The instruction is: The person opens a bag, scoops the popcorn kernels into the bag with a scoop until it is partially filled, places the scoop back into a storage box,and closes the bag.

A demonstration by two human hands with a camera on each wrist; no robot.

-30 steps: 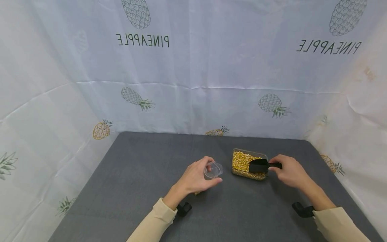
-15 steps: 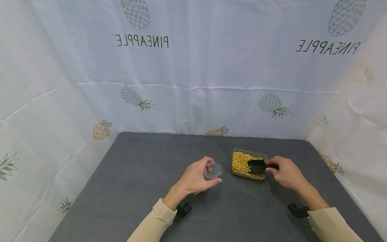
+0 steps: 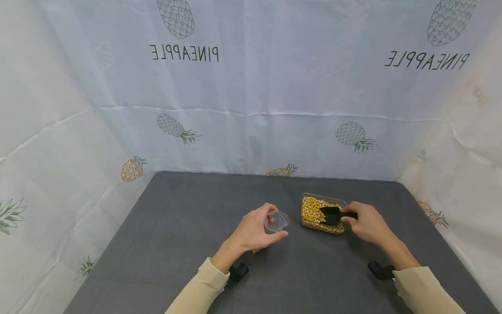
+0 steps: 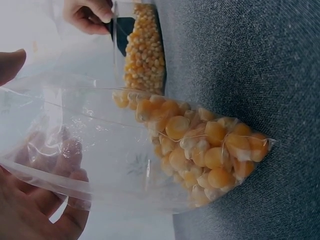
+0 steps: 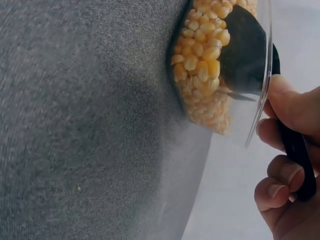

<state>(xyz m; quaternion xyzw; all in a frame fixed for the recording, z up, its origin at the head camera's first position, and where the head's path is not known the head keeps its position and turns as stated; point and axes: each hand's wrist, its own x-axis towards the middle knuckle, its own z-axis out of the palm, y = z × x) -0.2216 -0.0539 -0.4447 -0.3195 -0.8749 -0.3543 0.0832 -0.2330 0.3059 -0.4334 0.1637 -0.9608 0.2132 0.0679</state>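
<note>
Head view: left hand (image 3: 252,230) holds a clear bag (image 3: 277,221) over the middle of the tabletop (image 3: 204,218); thumb and fingers set apart and curved around its open mouth. From above, the bag reads mostly as a transparent ring; only a scrap of yellow shows below the hand. Right hand (image 3: 369,223) grips the handle of a black scoop (image 3: 331,215), whose blade lies in a clear container (image 3: 319,196) of corn kernels (image 3: 312,209), to the right of the bag and well apart from it. Only this view gives the whole layout, both beige sleeves (image 3: 201,283) and the pineapple-print curtain (image 3: 251,87) behind.

Left wrist view: the bag's contents, nearly lost from above, are plain here: kernels heaped in the bottom, narrowing to a corner near the tabletop; contact cannot be told. Fingers show through the plastic, thumb on the opposite side of the mouth. Container, scoop and right hand lie beyond.

Right wrist view: grip detail absent elsewhere. Thumb and fingers are closed around the scoop handle just outside the container rim; the blade slants down inside the wall, against the kernels. Bag out of this frame.
</note>
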